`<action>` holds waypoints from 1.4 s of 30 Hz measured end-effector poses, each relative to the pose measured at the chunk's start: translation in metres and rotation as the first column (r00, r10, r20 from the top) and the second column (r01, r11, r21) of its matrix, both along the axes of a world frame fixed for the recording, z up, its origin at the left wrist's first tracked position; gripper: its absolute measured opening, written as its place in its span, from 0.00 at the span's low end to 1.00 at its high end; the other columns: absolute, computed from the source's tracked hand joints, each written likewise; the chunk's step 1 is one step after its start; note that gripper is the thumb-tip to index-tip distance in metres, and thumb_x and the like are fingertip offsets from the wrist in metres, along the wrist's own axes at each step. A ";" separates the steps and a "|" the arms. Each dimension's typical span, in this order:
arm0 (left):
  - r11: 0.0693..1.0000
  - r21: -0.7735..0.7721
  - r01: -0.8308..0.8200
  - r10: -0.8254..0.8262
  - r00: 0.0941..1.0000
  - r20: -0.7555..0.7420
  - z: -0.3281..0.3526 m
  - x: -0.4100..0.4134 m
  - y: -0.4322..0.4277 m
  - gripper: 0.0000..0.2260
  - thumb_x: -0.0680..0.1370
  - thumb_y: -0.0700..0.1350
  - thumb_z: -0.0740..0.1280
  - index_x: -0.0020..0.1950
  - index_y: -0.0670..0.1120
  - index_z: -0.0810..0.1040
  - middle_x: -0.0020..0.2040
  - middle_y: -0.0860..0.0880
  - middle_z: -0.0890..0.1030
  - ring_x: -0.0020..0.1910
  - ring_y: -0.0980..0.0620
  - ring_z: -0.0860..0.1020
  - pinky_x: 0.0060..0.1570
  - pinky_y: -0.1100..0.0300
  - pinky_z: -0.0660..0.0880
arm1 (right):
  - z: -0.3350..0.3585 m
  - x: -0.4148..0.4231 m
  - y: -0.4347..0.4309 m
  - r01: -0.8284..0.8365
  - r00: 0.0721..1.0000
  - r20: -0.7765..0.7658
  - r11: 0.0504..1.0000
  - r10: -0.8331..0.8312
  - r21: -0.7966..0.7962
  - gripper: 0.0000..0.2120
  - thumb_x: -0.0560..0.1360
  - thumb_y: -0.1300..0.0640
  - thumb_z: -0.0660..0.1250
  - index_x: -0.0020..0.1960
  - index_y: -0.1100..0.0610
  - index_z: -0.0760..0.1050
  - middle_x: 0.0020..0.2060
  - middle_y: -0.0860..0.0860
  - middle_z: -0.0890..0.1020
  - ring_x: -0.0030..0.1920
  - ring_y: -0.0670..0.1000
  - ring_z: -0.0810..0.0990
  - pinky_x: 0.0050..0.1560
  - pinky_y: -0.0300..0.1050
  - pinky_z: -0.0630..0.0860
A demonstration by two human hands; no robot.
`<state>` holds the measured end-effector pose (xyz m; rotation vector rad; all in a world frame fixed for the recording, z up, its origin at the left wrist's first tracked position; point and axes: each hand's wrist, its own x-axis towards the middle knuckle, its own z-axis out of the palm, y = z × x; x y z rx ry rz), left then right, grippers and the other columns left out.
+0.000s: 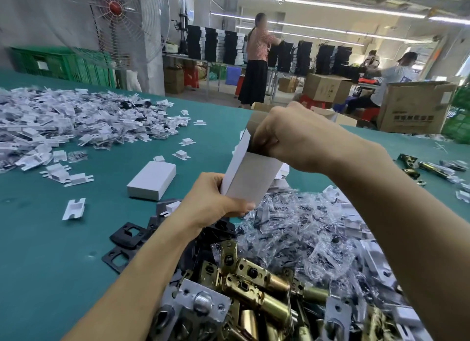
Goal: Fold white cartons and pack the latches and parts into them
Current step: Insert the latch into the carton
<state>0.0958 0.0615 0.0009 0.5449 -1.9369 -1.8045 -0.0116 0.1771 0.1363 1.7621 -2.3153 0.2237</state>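
Two white cartons are in view. The held carton [250,177] is raised above the green table [50,264] and tilted, with its upper end open. The brown inner face shows at that end; the fingers hide whatever is inside. The closed carton [151,180] lies flat on the table, left of the hands and apart from them. Its contents cannot be seen.

The left hand [216,200] grips the lower end of the held carton, thumb across the front face and fingers wrapped behind. The right hand [300,137] is at the upper end, fingers curled over the open mouth and pinching its rim.

Below the held carton lies a heap of clear bags [305,236] of small parts. Brass latches [256,282] are piled against this heap, nearer the camera. Black plates [124,236] lie just beside the left forearm. A spread of white plastic pieces [50,127] covers the far left of the table, well apart from both hands. Cardboard boxes [417,106] stand beyond the table's far edge; their contents are not visible.
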 end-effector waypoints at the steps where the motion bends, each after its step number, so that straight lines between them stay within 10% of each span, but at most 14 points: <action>1: 1.000 0.021 -0.012 0.012 1.000 -0.001 0.000 0.000 0.000 0.11 0.66 0.33 0.80 0.46 0.40 0.85 0.45 0.42 0.86 0.41 0.45 0.84 0.45 0.51 0.84 | -0.002 -0.001 0.000 -0.003 1.000 0.003 1.000 0.003 -0.018 0.16 0.75 0.65 0.66 0.54 0.48 0.84 0.50 0.55 0.84 0.50 0.60 0.81 0.50 0.54 0.80; 7: 0.976 0.173 -0.133 0.150 0.985 -0.089 0.002 -0.001 -0.004 0.10 0.65 0.31 0.79 0.40 0.42 0.84 0.43 0.44 0.86 0.42 0.46 0.85 0.38 0.61 0.82 | -0.036 -0.015 0.027 0.039 0.989 0.136 0.813 0.049 -0.581 0.07 0.77 0.61 0.66 0.49 0.54 0.82 0.40 0.48 0.83 0.42 0.52 0.80 0.45 0.56 0.78; 12: 0.965 0.203 -0.166 0.189 0.976 -0.103 0.003 -0.001 -0.003 0.11 0.66 0.33 0.79 0.44 0.42 0.83 0.43 0.44 0.87 0.44 0.44 0.85 0.39 0.60 0.83 | -0.084 -0.028 0.029 0.186 0.953 0.212 0.972 -0.215 0.146 0.14 0.78 0.48 0.67 0.62 0.50 0.78 0.54 0.49 0.83 0.54 0.51 0.81 0.57 0.55 0.78; 17: 0.961 0.217 -0.172 0.199 0.974 -0.110 0.003 -0.003 -0.002 0.11 0.66 0.36 0.80 0.45 0.43 0.84 0.44 0.46 0.87 0.44 0.45 0.86 0.37 0.63 0.81 | -0.123 -0.015 0.015 0.226 0.969 0.039 0.939 -0.244 0.261 0.15 0.76 0.42 0.68 0.50 0.54 0.76 0.49 0.52 0.79 0.52 0.55 0.79 0.48 0.49 0.76; 23: 0.955 0.230 -0.188 0.217 0.970 -0.108 0.002 -0.001 -0.006 0.12 0.65 0.34 0.80 0.44 0.43 0.83 0.42 0.46 0.87 0.39 0.49 0.86 0.36 0.64 0.80 | -0.115 -0.019 0.022 0.187 0.910 0.386 0.981 -0.152 -0.053 0.05 0.77 0.59 0.69 0.43 0.51 0.78 0.42 0.48 0.83 0.45 0.50 0.81 0.50 0.49 0.79; 28: 0.969 0.194 -0.155 0.166 0.985 -0.042 -0.002 -0.002 -0.009 0.11 0.66 0.31 0.79 0.45 0.40 0.83 0.47 0.43 0.86 0.47 0.44 0.85 0.39 0.61 0.82 | -0.068 -0.023 0.042 0.215 0.745 0.630 0.815 0.219 -0.537 0.08 0.75 0.65 0.70 0.46 0.53 0.77 0.39 0.53 0.84 0.40 0.50 0.84 0.42 0.46 0.82; 33: 0.985 0.169 -0.023 0.027 0.999 -0.019 -0.001 -0.001 -0.004 0.13 0.65 0.34 0.80 0.48 0.37 0.84 0.48 0.40 0.86 0.45 0.44 0.85 0.43 0.57 0.83 | -0.043 -0.014 0.033 0.011 0.823 0.403 0.698 0.401 -0.716 0.15 0.75 0.67 0.70 0.57 0.54 0.75 0.38 0.53 0.85 0.39 0.51 0.84 0.42 0.47 0.81; 42: 0.992 0.115 0.058 -0.057 0.998 -0.012 -0.001 0.001 -0.003 0.10 0.65 0.34 0.80 0.45 0.40 0.86 0.43 0.43 0.86 0.41 0.47 0.85 0.40 0.59 0.82 | -0.040 -0.007 0.019 -0.171 0.950 0.167 0.888 0.263 -0.428 0.11 0.76 0.59 0.71 0.52 0.49 0.71 0.36 0.47 0.83 0.32 0.39 0.74 0.33 0.40 0.68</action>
